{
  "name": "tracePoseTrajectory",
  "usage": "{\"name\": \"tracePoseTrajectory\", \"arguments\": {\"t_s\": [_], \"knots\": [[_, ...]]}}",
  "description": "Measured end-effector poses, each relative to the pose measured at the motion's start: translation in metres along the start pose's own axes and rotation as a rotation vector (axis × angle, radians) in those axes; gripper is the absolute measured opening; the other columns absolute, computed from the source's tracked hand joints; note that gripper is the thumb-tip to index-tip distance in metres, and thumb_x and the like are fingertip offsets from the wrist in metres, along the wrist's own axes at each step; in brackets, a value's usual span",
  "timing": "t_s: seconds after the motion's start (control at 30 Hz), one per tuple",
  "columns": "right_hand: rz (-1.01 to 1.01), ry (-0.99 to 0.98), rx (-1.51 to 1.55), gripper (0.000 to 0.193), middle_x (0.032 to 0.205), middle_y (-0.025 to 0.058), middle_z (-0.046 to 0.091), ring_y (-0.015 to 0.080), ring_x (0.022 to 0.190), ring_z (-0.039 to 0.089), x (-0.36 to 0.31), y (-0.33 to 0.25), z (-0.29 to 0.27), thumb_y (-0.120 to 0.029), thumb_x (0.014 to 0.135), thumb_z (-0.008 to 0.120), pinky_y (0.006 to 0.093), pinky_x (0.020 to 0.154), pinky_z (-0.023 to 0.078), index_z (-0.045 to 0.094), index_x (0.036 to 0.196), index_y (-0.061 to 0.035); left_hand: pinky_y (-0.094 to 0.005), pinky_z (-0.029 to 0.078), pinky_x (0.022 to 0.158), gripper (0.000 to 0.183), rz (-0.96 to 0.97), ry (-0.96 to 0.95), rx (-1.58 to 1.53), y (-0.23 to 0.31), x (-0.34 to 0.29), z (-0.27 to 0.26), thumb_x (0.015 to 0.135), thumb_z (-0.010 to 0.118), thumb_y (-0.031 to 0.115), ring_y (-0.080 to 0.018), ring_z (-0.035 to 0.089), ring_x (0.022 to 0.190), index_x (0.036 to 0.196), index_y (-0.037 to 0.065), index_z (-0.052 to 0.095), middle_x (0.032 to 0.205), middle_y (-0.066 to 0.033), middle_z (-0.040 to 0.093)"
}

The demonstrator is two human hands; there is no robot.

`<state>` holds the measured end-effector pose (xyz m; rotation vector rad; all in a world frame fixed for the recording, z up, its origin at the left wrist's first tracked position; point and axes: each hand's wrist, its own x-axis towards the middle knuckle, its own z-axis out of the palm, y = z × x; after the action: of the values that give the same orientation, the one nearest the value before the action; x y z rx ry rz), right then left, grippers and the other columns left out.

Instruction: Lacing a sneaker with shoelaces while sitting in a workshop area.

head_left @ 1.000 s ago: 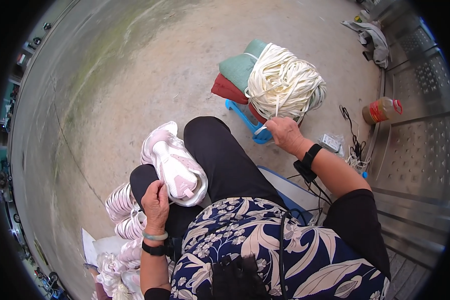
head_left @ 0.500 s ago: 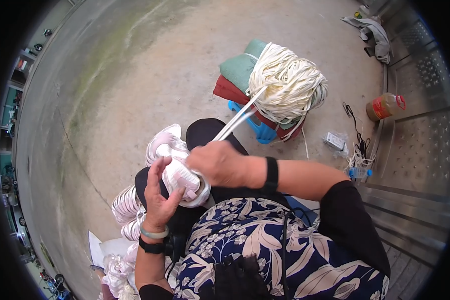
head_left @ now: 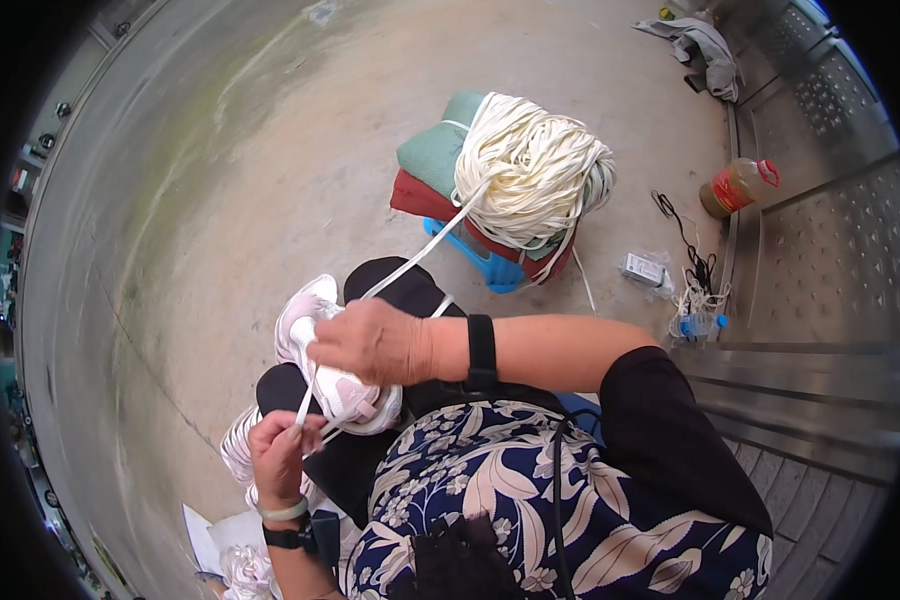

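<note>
A pink and white sneaker (head_left: 348,398) lies across my thighs, with a matching sneaker (head_left: 300,308) just beyond it. Over the nearer sneaker, my right hand (head_left: 372,342) is closed round a white shoelace (head_left: 310,397). My left hand (head_left: 278,450) pinches the same lace lower down, at the sneaker's left, so it runs taut between the hands. Past my right hand, a white strand (head_left: 410,264) leads up to a big bundle of cream-white laces (head_left: 535,170). My right hand and wrist hide part of the nearer sneaker.
The bundle rests on green cloth (head_left: 430,152) and red cloth (head_left: 416,196) over a blue stool (head_left: 500,270). At right are a red-capped bottle (head_left: 732,190), a boxed item in plastic (head_left: 645,270), a blue-capped bottle (head_left: 698,325) and a metal wall (head_left: 820,270). White coils (head_left: 237,447) lie at left.
My left hand has left the sneaker, moved down and closed on the lace. My right hand has shifted left over the sneaker. The whole view has shifted slightly.
</note>
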<state>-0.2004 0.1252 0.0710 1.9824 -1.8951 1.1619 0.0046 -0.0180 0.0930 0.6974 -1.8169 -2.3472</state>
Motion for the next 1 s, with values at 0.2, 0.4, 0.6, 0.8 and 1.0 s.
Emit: {"name": "tracePoseTrajectory", "arguments": {"t_s": [0.2,0.4,0.6,0.8,1.0], "knots": [[0.338,0.086,-0.21,0.015,0.076,0.0116,0.055,0.0331,0.071,0.057,-0.046,0.102,-0.009,-0.001,0.068,0.05,0.0413,0.056,0.046,0.053,0.082,-0.0066,-0.0208,0.038,0.047,0.02,-0.059,0.1,0.137,0.012,-0.028,-0.045,0.084,0.057,0.014,-0.0072,0.046,0.047,0.077,-0.004,0.06,0.061,-0.0066,0.059],[0.78,-0.367,-0.53,0.011,0.086,0.0126,0.057,0.0292,0.076,0.063,-0.063,0.14,-0.026,-0.008,0.074,0.054,0.0408,0.063,0.051,0.06,0.084,-0.0081,-0.0177,0.039,0.044,0.018,-0.054,0.178,0.228,0.016,-0.018,-0.04,0.086,0.057,0.014,-0.0055,0.046,0.044,0.079,-0.002,0.061,0.055,-0.0024,0.055],[0.302,-0.004,0.387,0.028,0.097,0.0173,0.06,0.0322,0.093,0.057,-0.005,0.021,0.034,-0.024,0.082,0.058,0.0389,0.08,0.045,0.059,0.101,-0.0028,-0.0187,0.037,0.045,0.013,0.101,0.104,0.385,0.003,0.028,0.005,0.086,0.058,0.01,-0.0037,0.048,0.051,0.082,-0.001,0.063,0.058,-0.0008,0.056],[0.337,-0.272,0.534,0.023,0.074,0.0177,0.059,0.032,0.07,0.061,0.005,-0.013,0.019,-0.026,0.085,0.058,0.0349,0.06,0.047,0.061,0.095,-0.0061,-0.0225,0.042,0.051,0.008,0.353,0.139,0.597,-0.007,0.036,0.016,0.079,0.063,0.005,-0.0048,0.052,0.056,0.079,-0.003,0.064,0.059,-0.0055,0.06],[0.379,-0.143,0.503,0.016,0.068,0.0168,0.056,0.0321,0.062,0.056,-0.003,0.02,0.001,-0.017,0.084,0.055,0.0366,0.056,0.044,0.059,0.077,-0.003,-0.0271,0.041,0.049,0.015,0.178,0.162,0.698,-0.013,0.027,-0.001,0.078,0.062,0.012,-0.01,0.052,0.051,0.076,-0.002,0.064,0.057,-0.0101,0.057]]}}
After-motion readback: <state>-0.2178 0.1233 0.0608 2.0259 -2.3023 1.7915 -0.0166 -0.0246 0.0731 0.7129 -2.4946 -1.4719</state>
